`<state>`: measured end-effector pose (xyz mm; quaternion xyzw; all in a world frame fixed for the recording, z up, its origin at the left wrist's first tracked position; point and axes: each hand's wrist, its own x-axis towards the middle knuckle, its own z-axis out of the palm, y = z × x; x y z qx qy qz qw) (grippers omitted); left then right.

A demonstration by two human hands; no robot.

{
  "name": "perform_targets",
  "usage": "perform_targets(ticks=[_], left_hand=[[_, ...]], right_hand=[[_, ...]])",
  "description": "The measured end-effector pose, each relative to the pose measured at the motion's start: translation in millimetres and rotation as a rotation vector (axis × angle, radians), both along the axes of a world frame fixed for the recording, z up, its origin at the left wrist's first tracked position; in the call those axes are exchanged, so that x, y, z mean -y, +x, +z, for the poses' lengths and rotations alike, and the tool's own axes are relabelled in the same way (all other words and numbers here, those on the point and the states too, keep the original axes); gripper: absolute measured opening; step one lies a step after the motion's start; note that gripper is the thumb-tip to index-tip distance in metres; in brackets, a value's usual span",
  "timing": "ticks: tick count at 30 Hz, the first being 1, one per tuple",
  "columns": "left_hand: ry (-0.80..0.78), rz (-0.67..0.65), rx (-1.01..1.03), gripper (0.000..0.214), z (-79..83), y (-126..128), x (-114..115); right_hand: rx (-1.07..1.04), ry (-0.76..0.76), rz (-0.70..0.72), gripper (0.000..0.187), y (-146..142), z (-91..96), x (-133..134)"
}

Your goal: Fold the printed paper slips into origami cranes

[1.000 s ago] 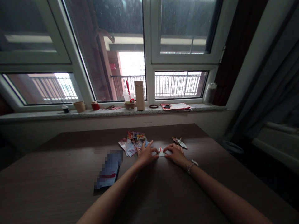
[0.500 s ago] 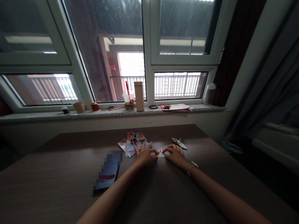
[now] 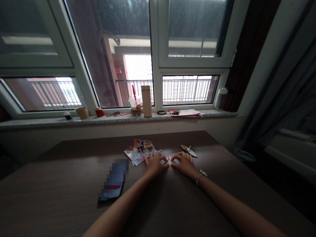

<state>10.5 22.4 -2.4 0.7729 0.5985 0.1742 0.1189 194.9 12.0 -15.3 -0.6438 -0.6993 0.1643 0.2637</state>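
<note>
A small folded piece of white and red paper (image 3: 169,161) lies on the dark wooden table (image 3: 61,187), pinched between both my hands. My left hand (image 3: 153,164) presses it from the left with fingertips closed on its edge. From the right, my right hand (image 3: 183,163) meets it, thumb and fingers closed on the paper, a white band on the wrist. Most of the paper is hidden under my fingers. A stack of colourful printed sheets (image 3: 139,151) lies just beyond my left hand. A finished folded paper figure (image 3: 189,150) sits just beyond my right hand.
A dark flat phone-like object (image 3: 113,181) lies on the table to the left. The windowsill (image 3: 37,122) holds small cups, a tall beige flask (image 3: 147,101), a plastic drink cup, scissors and red papers. A curtain hangs at the right, past the table's edge.
My two hands have drawn closer together over the small paper, so less of it shows between the fingertips. The view has shifted slightly; nothing else moved.
</note>
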Motion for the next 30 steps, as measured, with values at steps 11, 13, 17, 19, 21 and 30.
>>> perform_targets(ticks=[11,13,17,19,21,30], left_hand=[[-0.110,-0.019,-0.007,0.020,6.7,-7,-4],[-0.104,-0.018,-0.005,0.020,6.8,-7,-4],[-0.146,-0.026,-0.010,0.022,8.1,-10,-6],[-0.170,-0.029,-0.017,0.024,8.7,-11,-7],[-0.161,-0.028,-0.020,0.024,8.6,-11,-7],[-0.178,-0.035,-0.031,0.025,10.3,-11,-6]], right_hand=[[-0.042,-0.049,0.035,0.022,6,-1.7,-6],[-0.041,-0.049,0.037,0.022,6,-2.1,-7],[-0.027,-0.083,0.061,0.023,8,-1.2,-9],[-0.019,-0.093,0.069,0.025,9,-0.5,-9],[-0.013,-0.087,0.065,0.025,8,-0.2,-8],[0.009,-0.076,0.065,0.025,6,0.1,-6]])
